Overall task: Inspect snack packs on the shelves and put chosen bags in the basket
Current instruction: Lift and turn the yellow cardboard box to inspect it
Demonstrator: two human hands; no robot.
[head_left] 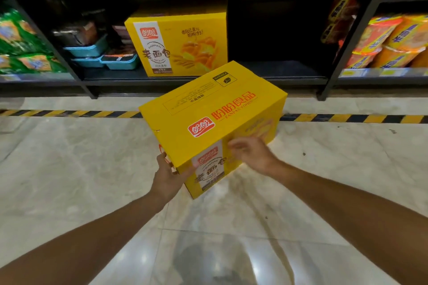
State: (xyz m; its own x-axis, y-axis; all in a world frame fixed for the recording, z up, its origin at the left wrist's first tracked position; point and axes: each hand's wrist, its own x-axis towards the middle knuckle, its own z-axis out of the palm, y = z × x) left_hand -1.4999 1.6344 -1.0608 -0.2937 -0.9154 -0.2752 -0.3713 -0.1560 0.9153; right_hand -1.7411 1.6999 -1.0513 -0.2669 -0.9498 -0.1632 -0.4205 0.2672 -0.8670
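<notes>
Yellow carton (212,120) between left hand (168,177) and right hand (251,152), above marble floor (69,169)

A large yellow cardboard carton (213,120) with red logos and lettering sits tilted above the pale marble floor, closed; a matching yellow carton (177,44) stands upright behind it on the lowest black shelf.

Yellow carton (212,120) with red logo, black-and-yellow striped floor tape (69,113), blue trays (89,50), black shelf (203,78)
</notes>
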